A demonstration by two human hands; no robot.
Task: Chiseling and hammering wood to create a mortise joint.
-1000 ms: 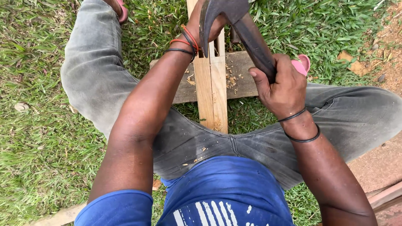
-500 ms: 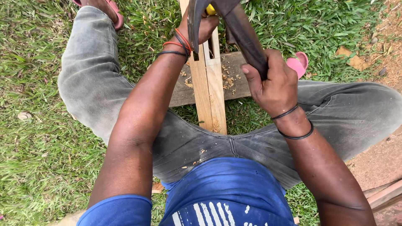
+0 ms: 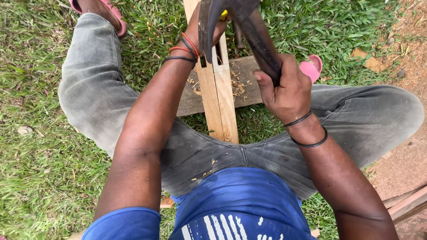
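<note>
Where plank (image 3: 243,84) crosses grass (image 3: 40,169), wood chips.

Green grass (image 3: 40,178) covers the ground in soft daylight. Bare brown dirt (image 3: 409,26) with dry leaves (image 3: 367,60) lies at the right.

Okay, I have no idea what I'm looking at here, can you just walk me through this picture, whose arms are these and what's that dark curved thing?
There is no machine here. The one picture comes from a camera on a person's head, looking down at their own arms and lap as they sit on grass. The right hand grips the dark handle of a claw hammer. The left hand, mostly hidden behind the hammer head, holds something with a bit of yellow showing. Under both lies a pale wooden strip across a darker board strewn with wood chips.
</note>
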